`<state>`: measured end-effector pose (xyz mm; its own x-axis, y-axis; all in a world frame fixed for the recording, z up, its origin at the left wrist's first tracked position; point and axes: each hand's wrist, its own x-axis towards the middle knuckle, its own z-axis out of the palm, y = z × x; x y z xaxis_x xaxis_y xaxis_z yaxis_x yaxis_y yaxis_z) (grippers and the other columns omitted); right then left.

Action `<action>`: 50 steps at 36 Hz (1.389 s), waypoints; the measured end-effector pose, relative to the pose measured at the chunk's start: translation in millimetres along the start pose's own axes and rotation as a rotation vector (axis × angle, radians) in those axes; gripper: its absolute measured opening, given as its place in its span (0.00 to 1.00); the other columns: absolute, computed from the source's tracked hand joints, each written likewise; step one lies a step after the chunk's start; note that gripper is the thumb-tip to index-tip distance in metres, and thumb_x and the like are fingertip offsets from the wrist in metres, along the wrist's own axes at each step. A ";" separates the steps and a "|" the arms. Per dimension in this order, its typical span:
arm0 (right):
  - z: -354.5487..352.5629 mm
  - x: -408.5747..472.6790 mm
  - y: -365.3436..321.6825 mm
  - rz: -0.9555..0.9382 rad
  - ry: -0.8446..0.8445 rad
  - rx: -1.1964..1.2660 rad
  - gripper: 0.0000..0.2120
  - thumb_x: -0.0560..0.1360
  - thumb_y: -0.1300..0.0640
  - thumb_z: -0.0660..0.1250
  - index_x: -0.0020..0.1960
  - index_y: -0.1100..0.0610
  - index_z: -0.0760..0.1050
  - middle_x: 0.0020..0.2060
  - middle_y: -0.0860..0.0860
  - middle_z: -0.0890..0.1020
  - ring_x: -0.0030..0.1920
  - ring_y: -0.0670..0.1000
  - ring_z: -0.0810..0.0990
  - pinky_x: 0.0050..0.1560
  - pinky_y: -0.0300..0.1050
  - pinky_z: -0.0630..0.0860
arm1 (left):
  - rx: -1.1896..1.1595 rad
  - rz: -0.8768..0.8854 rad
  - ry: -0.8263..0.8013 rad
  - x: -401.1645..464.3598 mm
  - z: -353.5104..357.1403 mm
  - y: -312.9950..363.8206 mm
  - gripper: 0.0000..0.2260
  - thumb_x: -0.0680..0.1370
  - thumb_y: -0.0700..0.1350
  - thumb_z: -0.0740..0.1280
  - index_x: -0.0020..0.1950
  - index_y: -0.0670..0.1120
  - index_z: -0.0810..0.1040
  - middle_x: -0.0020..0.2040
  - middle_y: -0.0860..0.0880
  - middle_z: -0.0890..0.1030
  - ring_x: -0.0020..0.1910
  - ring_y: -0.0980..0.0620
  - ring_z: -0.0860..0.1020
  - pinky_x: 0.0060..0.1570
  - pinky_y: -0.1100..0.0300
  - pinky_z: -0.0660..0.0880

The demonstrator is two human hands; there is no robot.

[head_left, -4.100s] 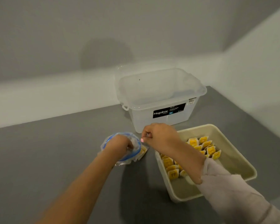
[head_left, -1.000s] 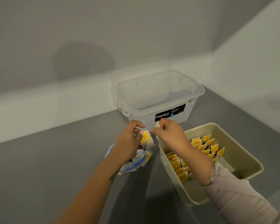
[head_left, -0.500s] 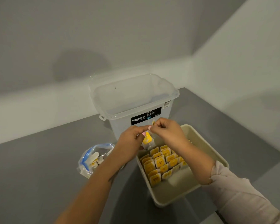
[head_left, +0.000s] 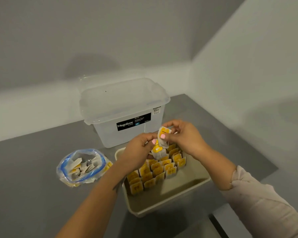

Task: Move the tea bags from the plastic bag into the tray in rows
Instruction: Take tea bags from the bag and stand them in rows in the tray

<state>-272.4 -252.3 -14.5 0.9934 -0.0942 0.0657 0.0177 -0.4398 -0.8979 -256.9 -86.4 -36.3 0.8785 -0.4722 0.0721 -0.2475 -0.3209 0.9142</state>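
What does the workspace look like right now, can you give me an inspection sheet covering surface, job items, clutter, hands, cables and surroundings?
Surface: grey tabletop, set in a corner.
Job's things: beige tray with rows of yellow-labelled tea bags filling its far part, near part bare; plastic bag left of the tray, open, tea bags still inside.
Clutter: clear Megabox bin behind the tray, lid on.
Grippers: left hand and right hand each pinch a tea bag, held tea bags above the tray's far end.
Cables: nothing seen.
Surroundings: plain grey walls.
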 end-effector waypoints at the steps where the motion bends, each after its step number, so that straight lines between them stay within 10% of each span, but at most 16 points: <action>1: -3.7 -0.1 2.7 -0.013 -0.012 -0.015 0.09 0.70 0.59 0.74 0.44 0.47 0.77 0.38 0.55 0.80 0.34 0.47 0.79 0.41 0.43 0.78 | 0.026 0.008 0.003 0.2 3.9 0.2 0.13 0.82 0.43 0.57 0.50 0.61 0.75 0.53 0.51 0.78 0.46 0.55 0.79 0.39 0.67 0.79; 21: -36.4 -7.5 64.1 -0.076 -0.381 -0.862 0.06 0.77 0.52 0.65 0.52 0.50 0.78 0.43 0.48 0.80 0.43 0.50 0.77 0.39 0.40 0.68 | 0.237 -0.046 0.454 -36.7 30.6 -59.7 0.11 0.81 0.45 0.60 0.61 0.52 0.77 0.55 0.57 0.76 0.54 0.57 0.76 0.53 0.51 0.78; 50: -14.0 -6.2 91.4 -0.251 -0.363 -1.427 0.06 0.77 0.52 0.63 0.51 0.46 0.78 0.47 0.48 0.80 0.51 0.50 0.74 0.51 0.44 0.66 | 0.259 -0.061 0.481 -42.9 36.9 -63.3 0.11 0.81 0.45 0.59 0.61 0.53 0.76 0.55 0.57 0.74 0.54 0.57 0.75 0.53 0.52 0.79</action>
<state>-278.6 -304.4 -90.9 0.9584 0.2419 -0.1517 0.2782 -0.9108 0.3051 -293.9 -76.1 -112.0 0.9671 -0.0375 0.2514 -0.2293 -0.5559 0.7990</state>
